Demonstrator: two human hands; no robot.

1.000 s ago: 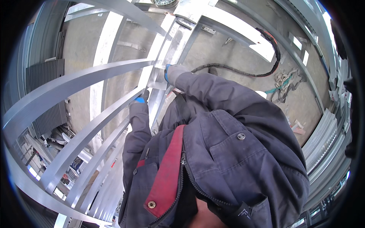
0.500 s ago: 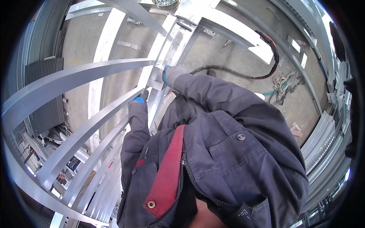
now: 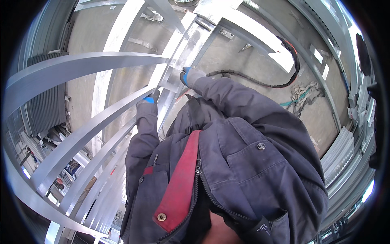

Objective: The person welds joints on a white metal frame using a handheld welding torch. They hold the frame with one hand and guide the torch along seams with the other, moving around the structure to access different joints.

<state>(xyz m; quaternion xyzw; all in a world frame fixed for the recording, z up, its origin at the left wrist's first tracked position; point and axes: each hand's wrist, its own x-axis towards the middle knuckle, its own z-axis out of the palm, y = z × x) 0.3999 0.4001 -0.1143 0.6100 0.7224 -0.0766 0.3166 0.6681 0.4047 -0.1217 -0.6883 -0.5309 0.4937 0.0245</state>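
A silvery metal frame with long curved-looking bars rises at my left. My left hand, in a dark and blue glove, is closed around the lower end of one metal bar; the bar partly hides its fingers. My right hand, gloved the same way, grips the right edge of a small flat metal bracket at the foot of the frame, its fingertips partly out of sight. Under both hands runs a wide pale metal beam, with a dark handle-like strip farther along it.
A black sheathed cable loops across the concrete floor at right. Tangled straps lie beyond it. Stacked metal profiles line the right side, and a ribbed grey stack stands at left. White beams cross the floor.
My right hand has shifted slightly right and up, and more of the bracket's flat face shows. My left hand stays at the bar and appears a little higher. The whole view has shifted slightly.
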